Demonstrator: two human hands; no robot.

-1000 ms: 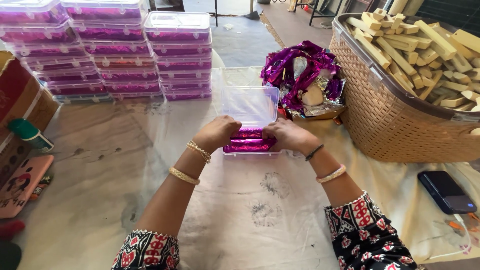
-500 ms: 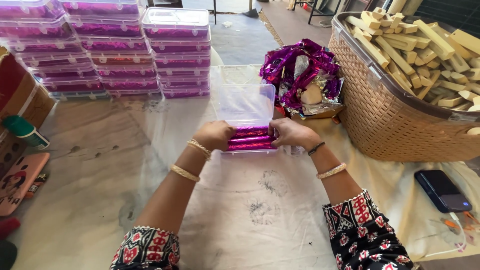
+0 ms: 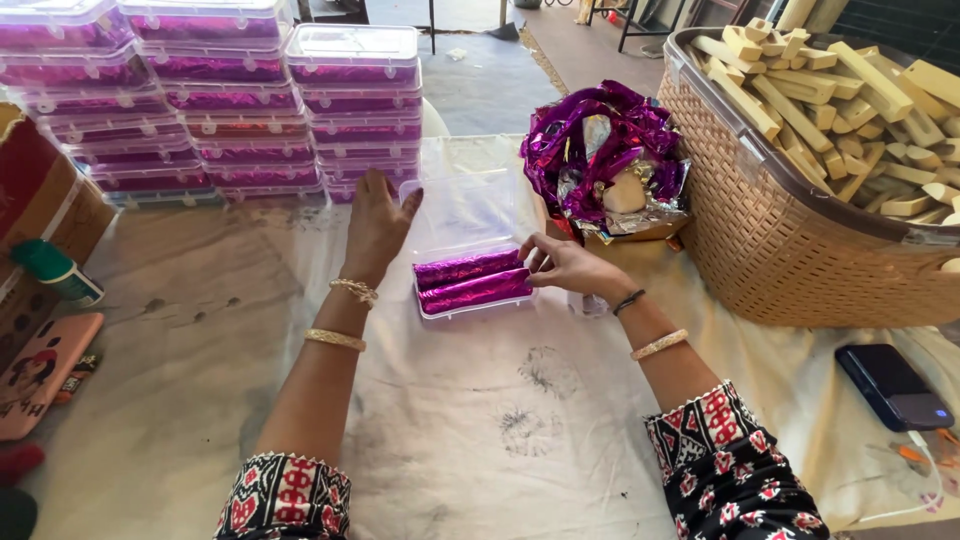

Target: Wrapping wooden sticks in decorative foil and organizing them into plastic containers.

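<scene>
1. A pale cloth [image 3: 480, 440] covers the work surface through the middle and bottom of the frame, marked with dark smudges.
2. A tan woven basket [image 3: 790, 250] fills the upper right, heaped with pale wooden-looking sticks [image 3: 850, 90].
3. Stacks of clear lidded boxes [image 3: 210, 100] stand along the upper left, each showing purple foil inside.
4. A heap of crumpled purple foil [image 3: 600, 150] sits just left of the basket, at top centre.
5. A brown cardboard carton [image 3: 40, 200] shows at the left edge.
6. An open clear plastic box [image 3: 465, 250] lies at centre, its lid [image 3: 465, 205] tipped up behind it; two purple foil-wrapped bars [image 3: 470, 280] lie side by side inside, filling the near part.
7. A pink flat case with a picture [image 3: 40, 370] lies at lower left.
8. A dark phone [image 3: 895, 385] lies at the right edge, below the basket.
9. A green-capped bottle [image 3: 60, 272] lies on its side against the carton.
10. The left hand [image 3: 378, 225] is spread flat, fingers loose, touching the box's left edge beside the lid and gripping nothing.
11. The right hand [image 3: 565, 265] is partly curled, its fingertips on the right end of the bars.
</scene>
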